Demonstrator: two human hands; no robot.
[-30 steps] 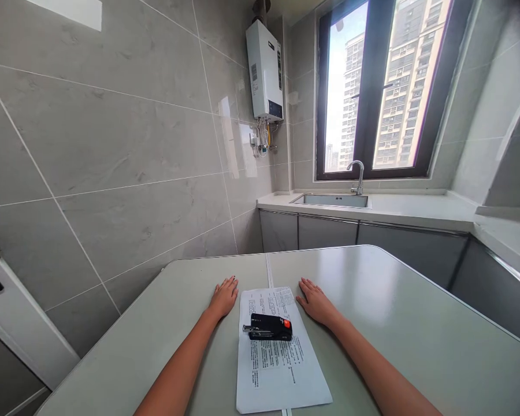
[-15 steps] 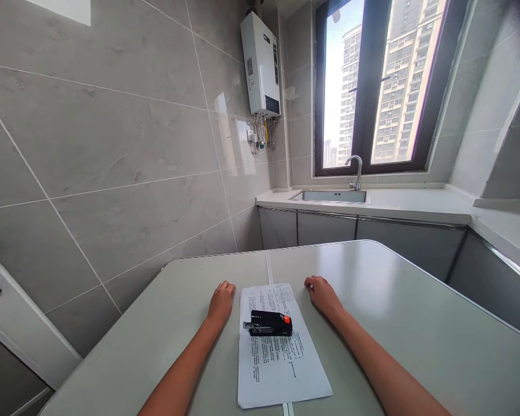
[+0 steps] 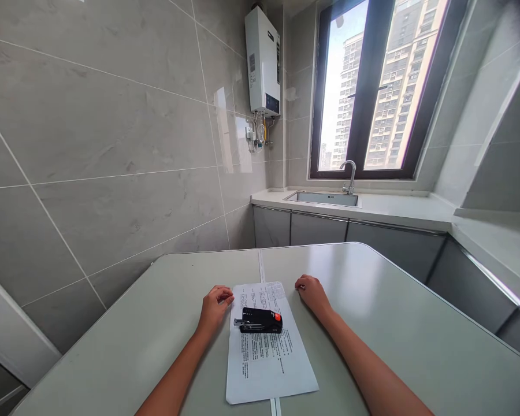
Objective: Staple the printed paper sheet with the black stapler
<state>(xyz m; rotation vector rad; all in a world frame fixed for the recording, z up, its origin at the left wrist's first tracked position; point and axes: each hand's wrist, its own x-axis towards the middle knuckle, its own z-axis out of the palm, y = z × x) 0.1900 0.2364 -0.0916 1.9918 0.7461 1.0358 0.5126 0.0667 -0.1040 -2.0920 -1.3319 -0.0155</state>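
black stapler lies crosswise on printed paper. left hand released, fingertips at paper's left edge, contact unclear. right hand curled just off right edge, can't tell if gripping. tabletop extends past both hands. print too small to read.

Both hands drew in from lying flat, and the left neared the paper.
A second earlier the fingers stretched forward on the table; by now the left hand had bent its fingers toward its thumb and brought the tips to the left edge of the paper, contact unclear. The right hand had curled its fingers under, a little farther from the paper. The view had swung slightly right, showing more cabinets.
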